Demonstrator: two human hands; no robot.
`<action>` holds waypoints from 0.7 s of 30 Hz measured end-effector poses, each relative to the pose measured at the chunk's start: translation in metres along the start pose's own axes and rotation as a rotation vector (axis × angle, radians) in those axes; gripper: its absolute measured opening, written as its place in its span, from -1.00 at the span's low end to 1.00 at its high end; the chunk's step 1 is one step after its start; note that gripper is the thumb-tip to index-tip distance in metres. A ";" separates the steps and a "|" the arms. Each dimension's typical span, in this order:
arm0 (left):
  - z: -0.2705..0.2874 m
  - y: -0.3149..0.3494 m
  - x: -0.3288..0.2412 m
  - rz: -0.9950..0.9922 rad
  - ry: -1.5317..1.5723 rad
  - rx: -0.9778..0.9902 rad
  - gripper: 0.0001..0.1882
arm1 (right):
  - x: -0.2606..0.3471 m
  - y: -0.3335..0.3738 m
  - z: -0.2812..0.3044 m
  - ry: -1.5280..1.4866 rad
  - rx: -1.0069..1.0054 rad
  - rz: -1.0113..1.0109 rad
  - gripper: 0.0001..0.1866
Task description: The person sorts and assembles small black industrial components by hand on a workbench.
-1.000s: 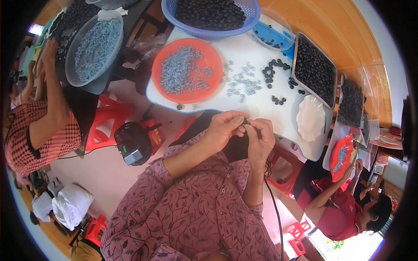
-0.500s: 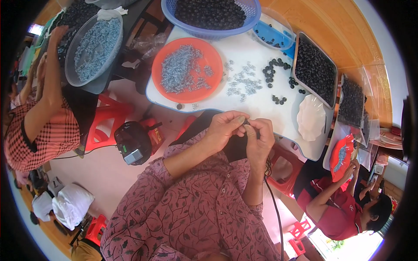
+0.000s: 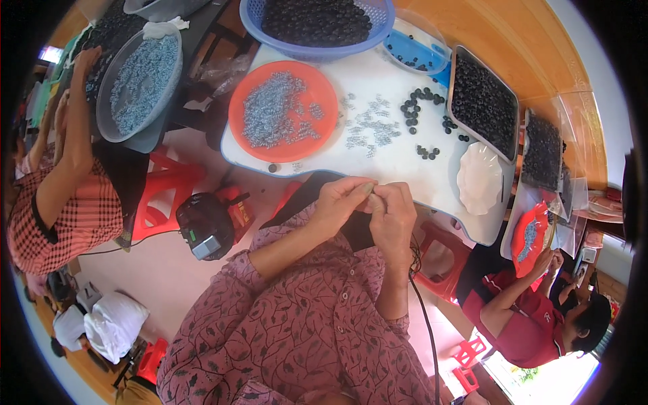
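Just off the table's near edge, my left hand and my right hand meet fingertip to fingertip. Both are closed in a pinch, and whatever lies between them is too small and covered to make out. Beyond them on the white table are loose small metal springs and several round black caps. To the left, a round orange-red plate carries a heap of the same springs.
A blue basket of black parts stands at the back, with a metal tray of black pieces to its right. A white scalloped dish lies near the right edge. Co-workers sit left and right; a red stool is beside me.
The view has shifted slightly, so the table sits a little further left. My hands stay together; the dark bit seen between my fingertips earlier is now hidden.
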State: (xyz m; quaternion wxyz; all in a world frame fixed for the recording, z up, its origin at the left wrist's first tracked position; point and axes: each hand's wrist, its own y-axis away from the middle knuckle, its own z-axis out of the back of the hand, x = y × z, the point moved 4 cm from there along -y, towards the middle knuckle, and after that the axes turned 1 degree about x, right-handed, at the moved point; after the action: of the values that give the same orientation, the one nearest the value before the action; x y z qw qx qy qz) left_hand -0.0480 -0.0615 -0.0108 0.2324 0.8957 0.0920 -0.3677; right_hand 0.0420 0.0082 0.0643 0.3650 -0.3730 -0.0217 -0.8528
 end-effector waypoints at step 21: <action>0.010 -0.007 -0.005 0.071 -0.014 0.076 -0.74 | -0.017 0.010 -0.008 -0.439 0.015 -0.338 -0.77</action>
State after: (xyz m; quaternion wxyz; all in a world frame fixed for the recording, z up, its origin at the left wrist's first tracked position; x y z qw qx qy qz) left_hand -0.0600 -0.0599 -0.0161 0.2120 0.9039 0.0443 -0.3688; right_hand 0.0514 0.0088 0.0455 0.2066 -0.5374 -0.1684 -0.8001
